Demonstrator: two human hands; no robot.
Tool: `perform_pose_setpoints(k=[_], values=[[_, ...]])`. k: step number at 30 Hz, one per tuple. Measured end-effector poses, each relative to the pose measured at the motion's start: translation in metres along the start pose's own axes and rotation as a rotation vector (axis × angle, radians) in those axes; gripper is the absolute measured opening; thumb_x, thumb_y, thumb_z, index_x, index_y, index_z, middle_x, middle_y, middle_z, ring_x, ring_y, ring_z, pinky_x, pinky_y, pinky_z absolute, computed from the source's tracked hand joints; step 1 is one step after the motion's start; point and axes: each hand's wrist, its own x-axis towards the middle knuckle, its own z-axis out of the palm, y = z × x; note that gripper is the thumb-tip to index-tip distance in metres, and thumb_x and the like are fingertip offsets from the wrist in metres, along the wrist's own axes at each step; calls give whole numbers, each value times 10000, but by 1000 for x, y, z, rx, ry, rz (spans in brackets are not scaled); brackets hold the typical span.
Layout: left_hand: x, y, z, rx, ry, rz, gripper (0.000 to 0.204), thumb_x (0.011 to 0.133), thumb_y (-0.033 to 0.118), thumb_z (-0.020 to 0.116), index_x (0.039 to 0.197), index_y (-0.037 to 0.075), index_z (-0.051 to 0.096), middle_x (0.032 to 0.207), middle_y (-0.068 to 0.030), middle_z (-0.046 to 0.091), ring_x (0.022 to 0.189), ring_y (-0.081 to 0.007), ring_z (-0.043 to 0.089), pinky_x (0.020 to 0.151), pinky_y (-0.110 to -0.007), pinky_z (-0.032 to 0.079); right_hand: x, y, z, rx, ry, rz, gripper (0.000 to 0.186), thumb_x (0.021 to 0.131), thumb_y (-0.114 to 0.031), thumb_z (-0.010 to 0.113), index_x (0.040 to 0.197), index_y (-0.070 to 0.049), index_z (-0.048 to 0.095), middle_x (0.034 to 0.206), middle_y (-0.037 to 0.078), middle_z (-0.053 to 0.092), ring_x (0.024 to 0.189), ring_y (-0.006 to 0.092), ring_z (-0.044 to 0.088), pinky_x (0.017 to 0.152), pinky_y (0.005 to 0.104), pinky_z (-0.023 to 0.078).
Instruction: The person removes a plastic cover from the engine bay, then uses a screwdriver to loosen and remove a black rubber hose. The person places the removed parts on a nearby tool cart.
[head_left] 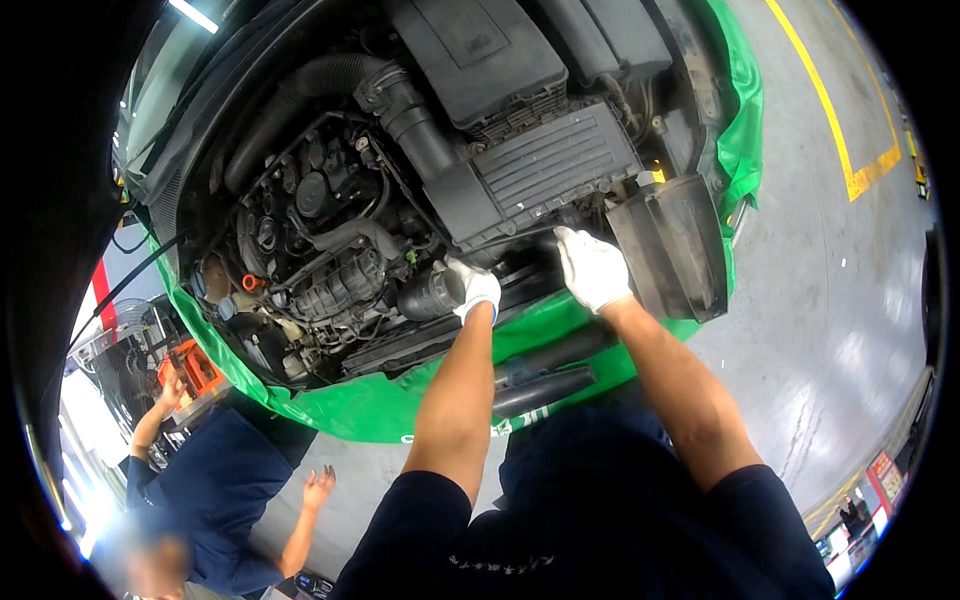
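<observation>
The left hand curls at the black round duct; the right hand, fingers together, is just beside the air filter box's near edge. Pinching, I cannot tell. A forearm's knock could slide the black pipes off the green cover.

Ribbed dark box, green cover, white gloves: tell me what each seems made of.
Ribbed dark box: probably moulded plastic, matt, with even grey colour and straight ribs.
Green cover: likely vinyl or coated fabric, slightly shiny along its soft folds.
White gloves: apparently fabric, dull and close-fitting; the weave is unclear.
</observation>
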Motion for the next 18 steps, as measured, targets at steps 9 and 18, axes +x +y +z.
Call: perform_pose_setpoints(k=[9, 18], values=[[6, 40, 20, -178, 559, 93, 481, 1064, 384, 478, 1468, 124, 482, 1475, -138, 519, 1261, -348, 518, 1112, -428, 399, 0, 3, 3, 44, 54, 7, 260, 1028, -227, 574, 1224, -81, 664, 881, 136, 687, 754, 329, 700, 692, 449, 563], [64, -3, 3, 680, 309, 461, 196, 896, 190, 654, 1067, 97, 669, 1048, -130, 721, 1049, -330, 667, 1065, -470, 407, 1, 4, 3, 31, 77, -31, 283, 1003, -228, 619, 1253, -99, 652, 816, 104, 655, 682, 301, 674, 632, 425, 548]])
